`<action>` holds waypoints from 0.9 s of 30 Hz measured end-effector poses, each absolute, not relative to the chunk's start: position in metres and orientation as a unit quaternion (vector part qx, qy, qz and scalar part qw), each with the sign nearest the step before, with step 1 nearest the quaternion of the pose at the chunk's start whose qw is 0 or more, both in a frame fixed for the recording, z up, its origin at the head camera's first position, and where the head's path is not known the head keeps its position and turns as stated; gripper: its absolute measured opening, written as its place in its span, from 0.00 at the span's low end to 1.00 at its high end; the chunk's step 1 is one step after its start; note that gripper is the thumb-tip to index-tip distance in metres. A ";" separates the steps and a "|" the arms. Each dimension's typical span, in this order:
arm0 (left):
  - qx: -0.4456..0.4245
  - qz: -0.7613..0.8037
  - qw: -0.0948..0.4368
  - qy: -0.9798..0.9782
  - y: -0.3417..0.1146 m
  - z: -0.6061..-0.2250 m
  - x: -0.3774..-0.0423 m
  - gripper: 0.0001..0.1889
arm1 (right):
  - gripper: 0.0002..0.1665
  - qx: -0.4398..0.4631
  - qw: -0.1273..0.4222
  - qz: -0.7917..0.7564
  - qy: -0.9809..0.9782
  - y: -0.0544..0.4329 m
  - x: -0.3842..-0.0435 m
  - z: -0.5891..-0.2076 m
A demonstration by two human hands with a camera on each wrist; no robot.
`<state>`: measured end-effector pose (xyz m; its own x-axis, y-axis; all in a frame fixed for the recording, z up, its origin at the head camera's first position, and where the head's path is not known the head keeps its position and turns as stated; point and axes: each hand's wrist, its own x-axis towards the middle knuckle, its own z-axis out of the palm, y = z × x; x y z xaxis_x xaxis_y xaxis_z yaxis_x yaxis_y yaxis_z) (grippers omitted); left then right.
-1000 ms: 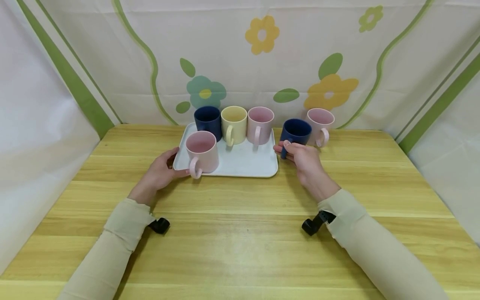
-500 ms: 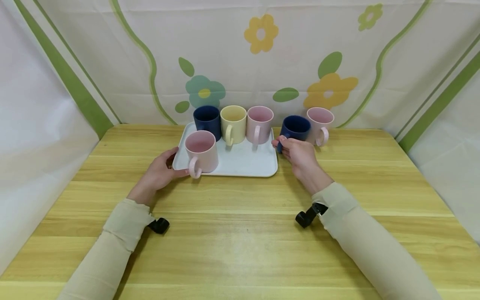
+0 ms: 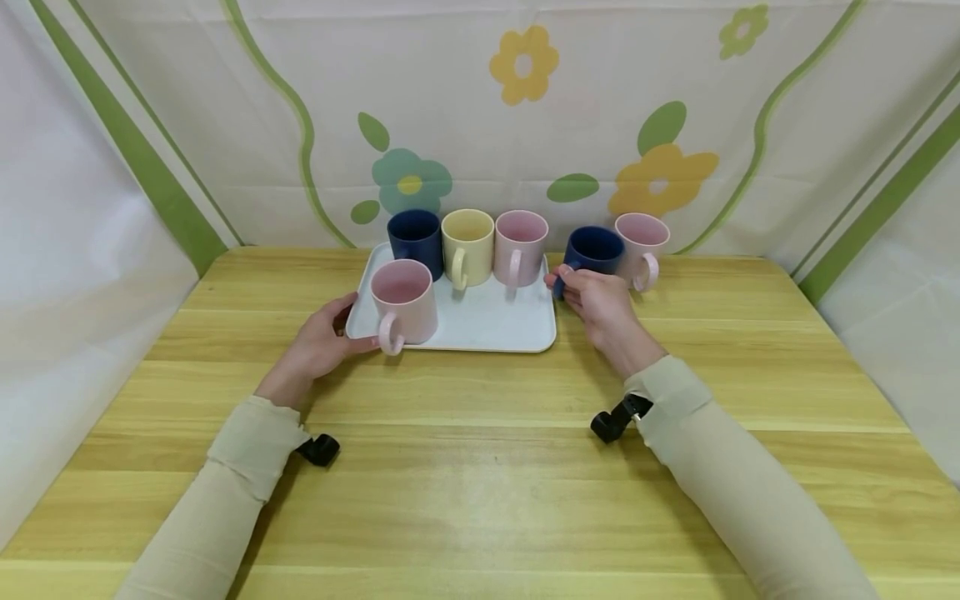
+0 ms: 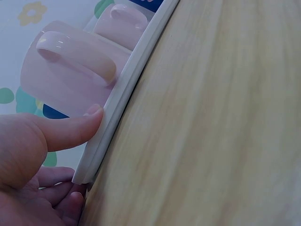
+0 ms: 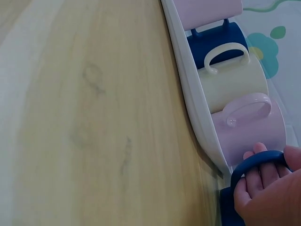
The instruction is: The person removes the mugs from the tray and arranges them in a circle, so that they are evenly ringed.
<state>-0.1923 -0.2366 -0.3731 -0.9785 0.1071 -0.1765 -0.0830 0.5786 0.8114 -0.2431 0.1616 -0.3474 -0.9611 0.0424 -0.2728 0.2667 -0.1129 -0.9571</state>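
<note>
Wooden table (image 3: 480,483) — navy mug (image 3: 597,255) partly behind the right hand (image 3: 604,307).

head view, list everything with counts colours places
Wooden table: 1, yellowish, lower picture
Tray: 1, white, table's back
Held mug: 1, navy, right of tray
Second mug: 1, navy, tray's back left
Yellow mug: 1, pale yellow, tray's back middle
Pink mugs: 3, pink, tray's front left, tray's back right, beside held mug
Flower-print cloth: count unclear, white, background
Wrist cameras: 2, black, both wrists
Sleeves: 2, beige, forearms
Left hand: 1, bare, tray's left end
Right hand: 1, bare, held mug's handle
</note>
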 end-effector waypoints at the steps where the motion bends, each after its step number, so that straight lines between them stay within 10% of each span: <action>1: 0.006 0.459 0.104 0.882 -0.237 -0.373 -0.192 0.52 | 0.28 0.116 0.078 -0.736 0.663 0.162 -0.244 -0.348; 27: 0.003 0.456 0.102 0.884 -0.235 -0.373 -0.192 0.52 | 0.27 0.090 0.095 -0.737 0.663 0.186 -0.216 -0.333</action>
